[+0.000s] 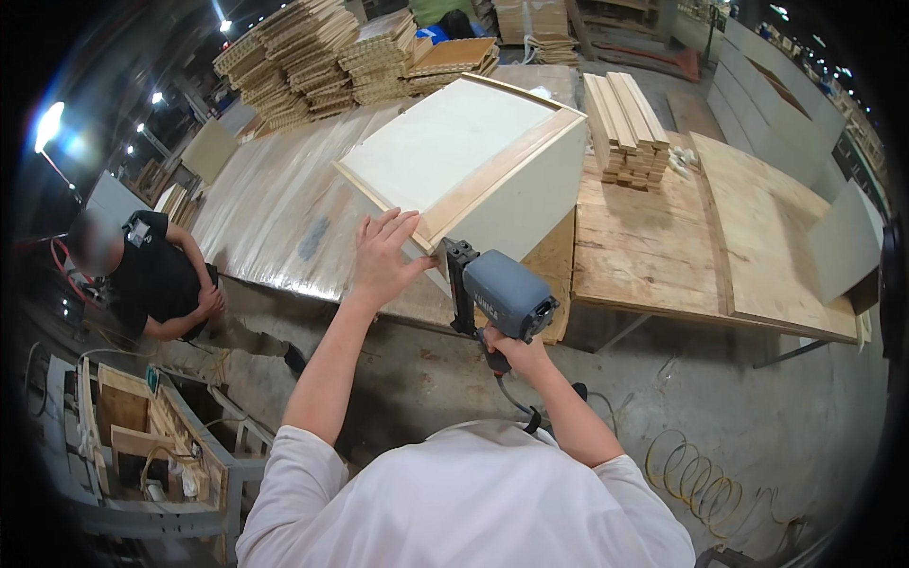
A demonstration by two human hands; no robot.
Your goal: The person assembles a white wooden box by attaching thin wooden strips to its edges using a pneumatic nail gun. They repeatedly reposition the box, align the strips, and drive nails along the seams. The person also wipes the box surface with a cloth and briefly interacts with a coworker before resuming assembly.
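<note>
A box-shaped wooden cabinet (516,189) with pale panels and a raw wood frame stands on the worktable in front of me. My left hand (386,254) lies on its near left corner, fingers spread over the frame strip and thumb against the edge. In my right hand (516,352) is a dark grey pneumatic nail gun (507,293), my fingers wrapped round its handle. The gun's nose is against or very close to the cabinet's near corner, just right of my left thumb; exact contact cannot be made out. A hose hangs from the handle.
Wood strips (627,133) are stacked on the plywood table (634,256) to the right. Bundled slatted pieces (303,62) pile up at the far left. A person in black (156,275) stands at left, by a wooden cart (151,435). A coiled yellow hose (696,478) lies on the floor.
</note>
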